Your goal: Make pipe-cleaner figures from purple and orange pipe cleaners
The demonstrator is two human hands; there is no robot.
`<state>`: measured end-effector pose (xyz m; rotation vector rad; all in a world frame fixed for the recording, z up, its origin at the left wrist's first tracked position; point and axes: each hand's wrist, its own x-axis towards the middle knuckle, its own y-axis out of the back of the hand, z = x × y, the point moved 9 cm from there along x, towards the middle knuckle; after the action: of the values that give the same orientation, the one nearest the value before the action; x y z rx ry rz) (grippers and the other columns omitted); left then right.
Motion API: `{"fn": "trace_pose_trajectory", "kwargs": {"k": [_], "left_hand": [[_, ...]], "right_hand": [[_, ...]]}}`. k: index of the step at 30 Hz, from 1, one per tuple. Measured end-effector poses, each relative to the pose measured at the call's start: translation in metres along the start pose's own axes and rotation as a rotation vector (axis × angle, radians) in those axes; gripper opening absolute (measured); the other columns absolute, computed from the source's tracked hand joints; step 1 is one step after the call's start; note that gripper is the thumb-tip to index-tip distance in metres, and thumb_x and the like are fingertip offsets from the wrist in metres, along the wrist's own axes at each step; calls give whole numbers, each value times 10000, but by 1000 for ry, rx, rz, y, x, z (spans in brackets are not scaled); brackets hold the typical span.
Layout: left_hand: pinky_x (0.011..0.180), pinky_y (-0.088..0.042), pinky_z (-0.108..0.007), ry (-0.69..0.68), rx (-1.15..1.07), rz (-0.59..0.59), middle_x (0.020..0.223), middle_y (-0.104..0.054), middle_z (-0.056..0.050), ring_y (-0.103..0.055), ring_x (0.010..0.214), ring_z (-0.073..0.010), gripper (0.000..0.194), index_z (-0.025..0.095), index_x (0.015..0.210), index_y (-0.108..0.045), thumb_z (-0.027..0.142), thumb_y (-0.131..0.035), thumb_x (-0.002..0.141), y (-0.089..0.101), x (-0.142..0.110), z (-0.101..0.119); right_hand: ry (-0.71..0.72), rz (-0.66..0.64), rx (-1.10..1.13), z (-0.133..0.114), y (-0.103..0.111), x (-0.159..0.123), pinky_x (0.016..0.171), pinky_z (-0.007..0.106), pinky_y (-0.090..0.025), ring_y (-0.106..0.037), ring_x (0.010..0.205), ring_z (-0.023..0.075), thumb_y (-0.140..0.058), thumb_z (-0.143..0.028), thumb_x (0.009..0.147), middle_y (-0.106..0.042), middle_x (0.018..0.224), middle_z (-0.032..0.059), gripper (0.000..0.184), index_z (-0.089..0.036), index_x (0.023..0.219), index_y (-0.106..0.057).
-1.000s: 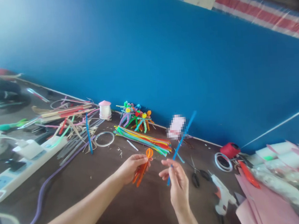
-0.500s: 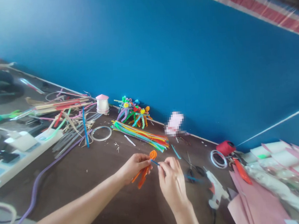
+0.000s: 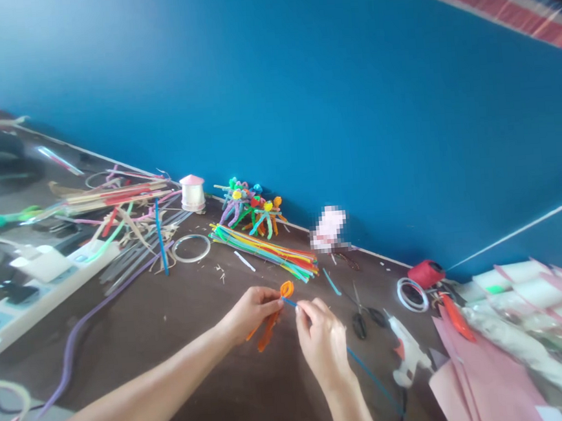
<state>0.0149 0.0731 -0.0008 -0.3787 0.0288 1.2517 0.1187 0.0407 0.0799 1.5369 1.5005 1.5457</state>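
Observation:
My left hand (image 3: pixel 259 309) is closed on an orange pipe-cleaner figure (image 3: pixel 270 331). A looped head shows above the fingers and bent legs hang below. My right hand (image 3: pixel 323 337) pinches a blue pipe cleaner (image 3: pixel 378 379) close to the left fingertips. One stretch of it crosses just under the orange loop, and the long free end trails out behind the right hand to the lower right. Whether it is wound around the orange figure is hidden by the fingers. Beyond the hands lies a bundle of coloured pipe cleaners (image 3: pixel 265 251).
Several finished pipe-cleaner figures (image 3: pixel 251 206) stand against the blue wall. To the right are scissors (image 3: pixel 360 318), a glue gun (image 3: pixel 408 353), a red spool (image 3: pixel 425 274) and pink sheets (image 3: pixel 478 370). A power strip (image 3: pixel 72 279) and loose sticks (image 3: pixel 114 197) lie at the left.
The blue pipe cleaner's free end has swung from beside the scissors down to the lower right. Both hands stay almost in place, still gripping.

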Motion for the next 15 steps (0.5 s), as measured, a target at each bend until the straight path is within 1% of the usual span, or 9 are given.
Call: {"fn": "trace_pose_trajectory", "kwargs": {"k": [4,8,12,15], "left_hand": [[445,-360,-178,-11,45,-7,508,-552,3,-481,438,-80,250,118,657,-590,367,-594,674,1,1,-3],[428,-342,-172,-32,78,0,497,-538,8,-489,428,-80,256,115,648,-583,369,-576,688,2,1,-2],[334,-248,-177,-29,122,-31,499,-525,22,-436,309,-66,274,128,636,-548,390,-526,715,-2,-2,-1],[353,-265,-174,-57,169,4,481,-511,29,-438,324,-64,257,128,629,-547,370,-528,712,0,-1,0]], "right_hand": [[-1,21,8,0,0,1,570,218,-322,-543,620,134,-385,-195,854,-558,668,17,225,-197,748,-584],[12,40,13,-1,0,-1,560,219,-319,-546,607,129,-385,-184,847,-560,657,18,225,-193,737,-581],[6,33,10,-2,-1,-2,554,220,-318,-541,594,126,-394,-188,843,-554,650,15,224,-193,704,-570],[14,52,21,-4,2,-3,550,218,-321,-540,581,122,-393,-192,843,-553,644,19,234,-187,694,-572]]}}
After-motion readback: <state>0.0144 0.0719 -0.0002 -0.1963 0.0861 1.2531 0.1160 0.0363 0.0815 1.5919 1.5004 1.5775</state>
